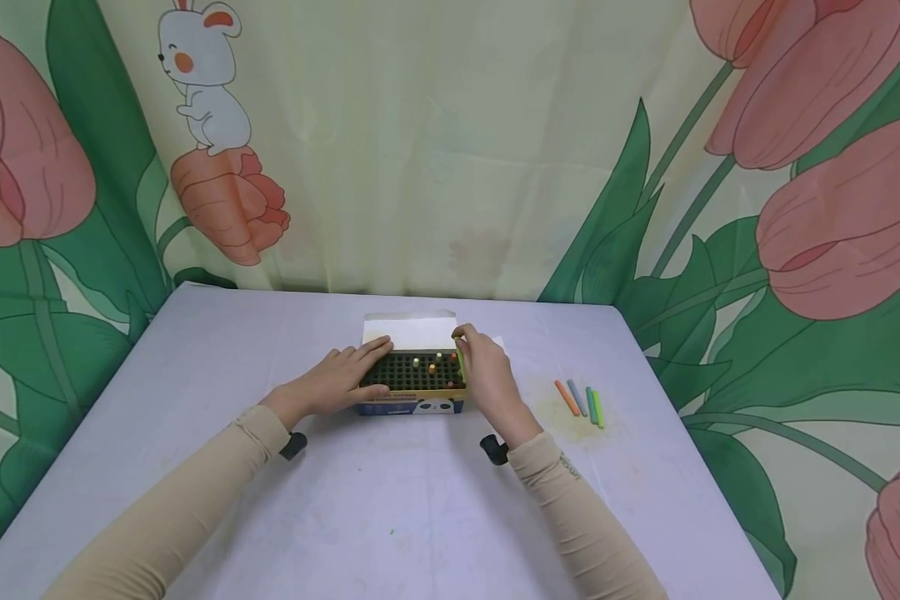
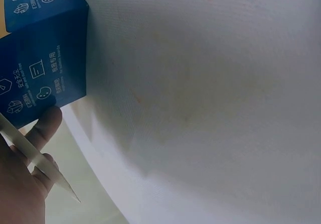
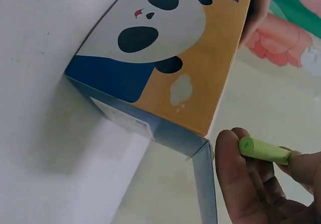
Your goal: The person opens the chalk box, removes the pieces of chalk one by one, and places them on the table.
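A printed curtain (image 1: 420,167) hangs behind the white surface (image 1: 390,508). Both arms reach forward over the surface in beige sleeves (image 1: 187,500), angled inward toward the box (image 1: 401,408), which stands near the middle of the surface with its panda front toward the person and its white flap (image 1: 408,332) raised at the back. The left hand (image 1: 330,382) lies across the box's left end, palm down, fingers toward the far edge and thumb on the near edge; its grip is wide, thumb and fingers apart and fairly straight, touching the box. The right hand (image 1: 490,373) is at the box's right end, wrist lower than the bent fingers; its grip is together, clamped on a light green chalk (image 3: 265,151) between thumb and fingers, just beside the box. The box's dark rack (image 1: 397,372) of holes carries a few upright chalks, white and orange-red. To the right of the right hand, four loose chalks (image 1: 592,406) lie on the surface: orange, grey-blue, green and lime.
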